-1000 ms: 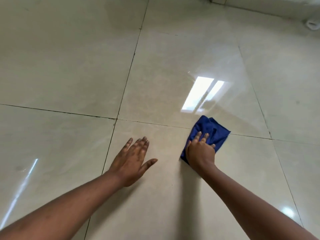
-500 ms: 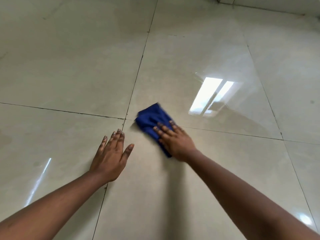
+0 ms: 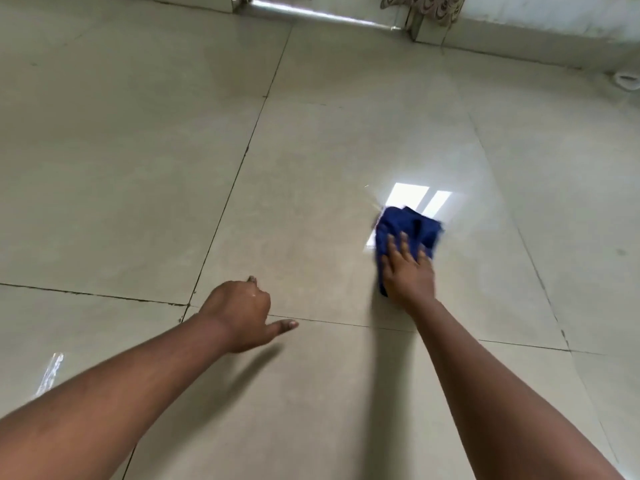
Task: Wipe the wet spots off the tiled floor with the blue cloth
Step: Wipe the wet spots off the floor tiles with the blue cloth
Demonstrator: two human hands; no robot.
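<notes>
A crumpled blue cloth (image 3: pixel 415 227) lies on the glossy beige tiled floor (image 3: pixel 311 188), right of centre, at the near edge of a bright window reflection. My right hand (image 3: pixel 408 271) presses flat on the cloth's near half, fingers spread forward. My left hand (image 3: pixel 239 311) rests on the floor to the left, near a crossing of dark grout lines, fingers curled under and thumb pointing right; it holds nothing. A small shiny wet streak (image 3: pixel 50 372) shows on the tile at the far left. The cloth's underside is hidden.
A wall base and a bright door threshold (image 3: pixel 311 13) run along the far edge. Patterned fabric (image 3: pixel 422 3) hangs at the top right. A small white object (image 3: pixel 627 79) sits at the right edge by the wall. Dark grout lines divide the large tiles.
My right hand has swept the cloth from the left grout crossing out to the right and farther away. My left hand has curled from flat fingers into a loose fist. The view has tilted up.
</notes>
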